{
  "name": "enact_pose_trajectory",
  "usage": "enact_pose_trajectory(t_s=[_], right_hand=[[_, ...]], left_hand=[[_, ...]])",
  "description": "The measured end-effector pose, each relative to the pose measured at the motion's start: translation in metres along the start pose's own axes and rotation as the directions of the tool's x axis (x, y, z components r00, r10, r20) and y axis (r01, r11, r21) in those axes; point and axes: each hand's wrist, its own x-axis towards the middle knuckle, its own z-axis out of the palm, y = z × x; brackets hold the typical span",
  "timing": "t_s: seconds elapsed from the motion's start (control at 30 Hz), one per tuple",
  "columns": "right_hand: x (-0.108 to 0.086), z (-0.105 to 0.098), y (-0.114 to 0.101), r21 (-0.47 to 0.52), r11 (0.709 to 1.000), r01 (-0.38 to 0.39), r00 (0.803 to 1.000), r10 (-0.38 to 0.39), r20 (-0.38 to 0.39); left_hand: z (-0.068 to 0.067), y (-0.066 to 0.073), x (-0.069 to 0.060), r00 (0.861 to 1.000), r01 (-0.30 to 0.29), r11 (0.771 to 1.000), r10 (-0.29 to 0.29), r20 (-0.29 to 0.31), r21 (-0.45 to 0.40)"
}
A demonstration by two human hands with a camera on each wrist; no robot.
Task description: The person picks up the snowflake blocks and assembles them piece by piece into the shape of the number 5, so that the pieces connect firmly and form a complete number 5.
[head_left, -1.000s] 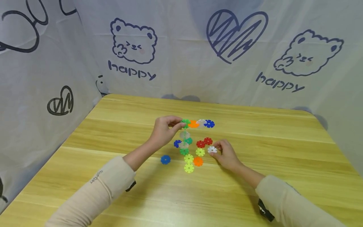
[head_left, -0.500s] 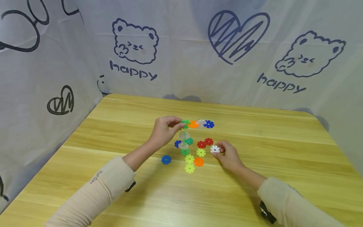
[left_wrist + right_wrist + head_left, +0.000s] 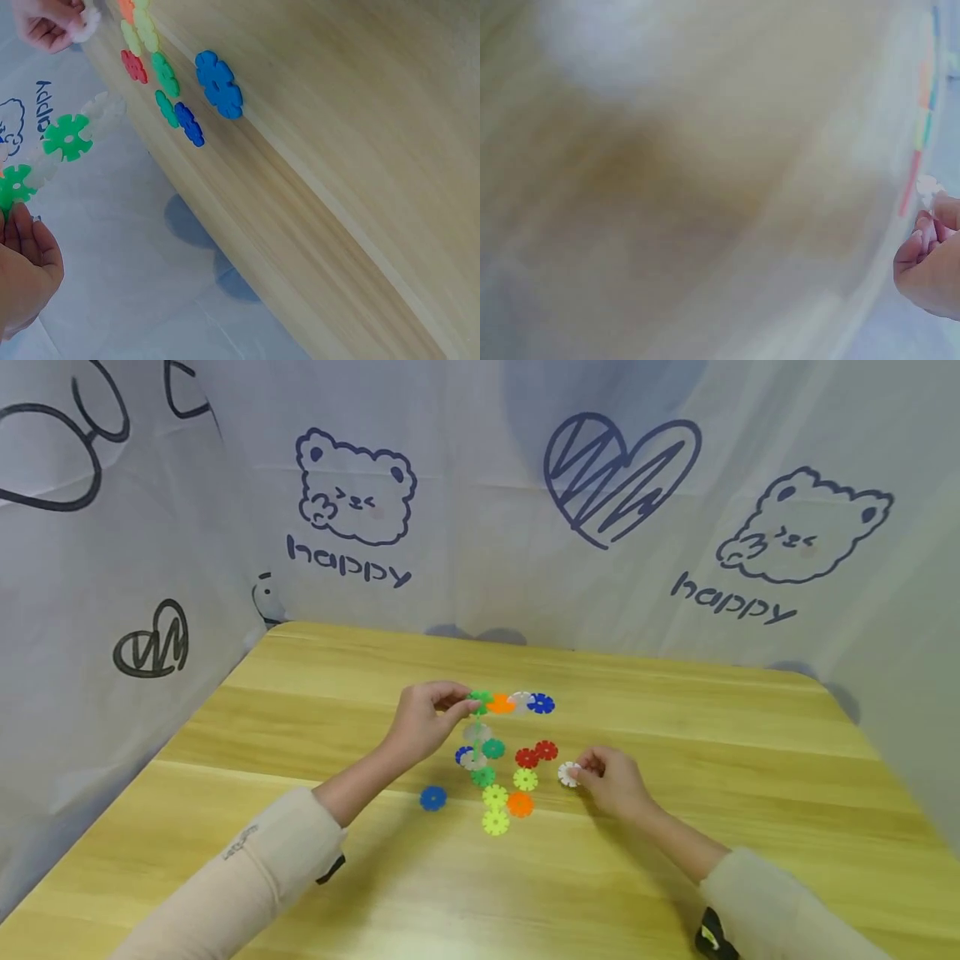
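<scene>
Two "happy" captions (image 3: 348, 562) on cloth (image 3: 480, 552) | sleeve lettering (image 3: 241, 842) unclear | left hand (image 3: 422, 720) pinches green disc (image 3: 480, 702) | right hand (image 3: 617, 783) pinches white disc (image 3: 567, 774)

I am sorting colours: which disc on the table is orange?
The orange disc among yellow discs; the other orange one is in the held-up chain.

Left bear (image 3: 356, 489): "happy" in dark, hand-drawn letters just below it, on the cloth (image 3: 480, 556), upper left of the head view.
Right bear (image 3: 813, 531): "happy" again beneath, slanting down to the right, upper right of the head view.
Cloth, left wrist view: "ppy" turned on its side near the left edge, the word's start unclear.
Left sleeve (image 3: 225, 885): small dark lettering, lower left of the head view, too blurred to read.
</scene>
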Motion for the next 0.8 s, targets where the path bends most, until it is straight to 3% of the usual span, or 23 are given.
enact_pose_trajectory(t_s=[0.17, 0.4, 0.53, 0.8], right_hand=[[0.005, -0.018, -0.014, 0.040, 0.995, 0.089, 0.992, -0.085, -0.090], [0.009, -0.040, -0.038, 0.170, 0.960, 0.224, 0.958, -0.185, -0.218], [0.010, -0.043, -0.046, 0.192, 0.939, 0.286, 0.943, -0.240, -0.230], [0.010, -0.042, -0.052, 0.203, 0.924, 0.324, 0.932, -0.276, -0.234]], left_hand=[[-0.003, 0.000, -0.003, 1.000, -0.005, 1.000, 0.005, -0.012, -0.004], [-0.001, 0.000, -0.001, 1.000, -0.019, 1.000, 0.019, -0.003, -0.007], [-0.001, 0.000, -0.001, 1.000, -0.026, 1.000, 0.026, -0.004, -0.005], [-0.002, 0.002, -0.001, 1.000, -0.009, 1.000, 0.009, -0.002, -0.028]])
